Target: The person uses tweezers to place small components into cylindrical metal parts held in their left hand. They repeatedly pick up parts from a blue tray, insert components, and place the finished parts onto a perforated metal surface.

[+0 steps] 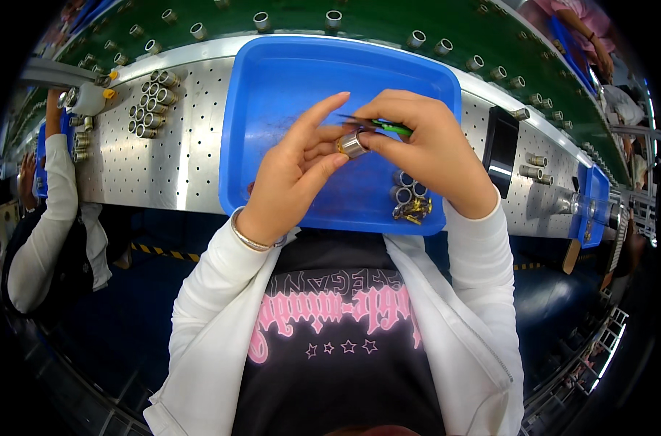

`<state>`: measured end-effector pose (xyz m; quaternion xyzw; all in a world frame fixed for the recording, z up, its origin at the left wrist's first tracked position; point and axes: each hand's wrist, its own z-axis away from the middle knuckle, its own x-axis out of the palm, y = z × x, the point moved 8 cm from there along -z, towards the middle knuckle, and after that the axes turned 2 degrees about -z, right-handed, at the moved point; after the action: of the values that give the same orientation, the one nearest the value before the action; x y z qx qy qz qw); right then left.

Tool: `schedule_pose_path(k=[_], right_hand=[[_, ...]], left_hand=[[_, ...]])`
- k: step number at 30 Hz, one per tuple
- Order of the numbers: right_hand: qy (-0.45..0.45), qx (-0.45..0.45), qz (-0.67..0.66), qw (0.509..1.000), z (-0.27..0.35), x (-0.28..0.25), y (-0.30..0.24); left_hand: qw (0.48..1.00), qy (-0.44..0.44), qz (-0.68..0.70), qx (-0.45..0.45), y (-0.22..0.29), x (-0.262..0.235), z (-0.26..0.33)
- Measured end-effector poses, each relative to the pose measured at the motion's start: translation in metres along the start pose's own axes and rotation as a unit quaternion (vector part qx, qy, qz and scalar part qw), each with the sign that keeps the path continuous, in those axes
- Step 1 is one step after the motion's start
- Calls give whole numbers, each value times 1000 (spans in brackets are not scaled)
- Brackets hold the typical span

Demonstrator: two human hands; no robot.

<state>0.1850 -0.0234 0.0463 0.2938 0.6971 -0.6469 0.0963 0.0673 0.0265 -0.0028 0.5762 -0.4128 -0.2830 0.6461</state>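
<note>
I see the left hand, part-spread, and curled right hand steadying a metal cylinder. The right's green-handled tool is partly hidden.

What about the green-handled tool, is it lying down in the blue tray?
No, the right hand is holding the green-handled tool up over the blue tray.

A green belt arcs across the frame's top, beyond the perforated surface. Upper left: a white bottle, yellow-tipped; below it, a co-worker's pale sleeve. Right of centre, a black panel; far right, a blue bin.
</note>
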Motion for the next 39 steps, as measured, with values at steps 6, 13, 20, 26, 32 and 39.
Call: schedule_pose_path(k=[6, 13, 20, 26, 32, 39], right_hand=[[58, 23, 80, 995, 3, -14, 1], [106, -25, 54, 993, 10, -19, -12], [78, -28, 34, 996, 7, -13, -25], [71, -77, 34, 994, 5, -8, -35], [80, -112, 49, 989, 2, -10, -42], [122, -39, 2, 992, 7, -10, -23]], left_hand=[[990, 18, 93, -101, -9, -10, 1], [975, 53, 179, -122, -16, -15, 0], [978, 72, 164, -104, -11, -16, 0], [986, 79, 129, -73, -11, -17, -2], [994, 53, 98, -22, -10, -13, -1], [978, 103, 159, -86, -10, -22, -1]])
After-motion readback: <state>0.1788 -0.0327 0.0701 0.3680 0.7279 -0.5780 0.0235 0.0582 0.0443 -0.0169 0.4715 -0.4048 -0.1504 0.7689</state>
